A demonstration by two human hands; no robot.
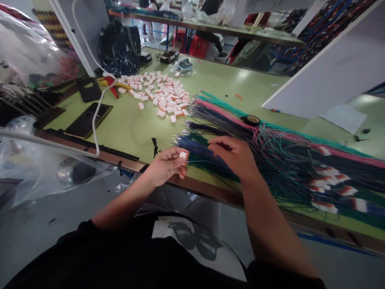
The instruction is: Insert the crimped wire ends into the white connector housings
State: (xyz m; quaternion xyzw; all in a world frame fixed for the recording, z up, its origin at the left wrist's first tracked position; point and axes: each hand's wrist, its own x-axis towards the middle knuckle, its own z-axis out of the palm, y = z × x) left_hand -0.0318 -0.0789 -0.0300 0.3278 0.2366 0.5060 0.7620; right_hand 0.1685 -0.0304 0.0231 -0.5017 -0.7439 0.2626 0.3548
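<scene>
My left hand [171,165] is closed, with a small white and orange connector housing [183,156] pinched between thumb and fingers near the table's front edge. A thin pale wire [198,161] runs right from the housing. My right hand [233,154] hovers palm down over a bundle of dark blue wires [200,149], its fingers curved and a little apart, and no held thing shows in it. The blue wires have bare metal terminals at their left ends. Behind them lie black wires [210,127], pink wires [213,108] and green wires [219,101].
Loose connector housings [168,94] are heaped on the green table [129,128]. To the left lie a phone [88,120] and red-yellow pliers [112,84]. A tape roll [252,120] rests on the wires. Wired connectors [327,180] lie at right. A white cable [98,108] hangs at left.
</scene>
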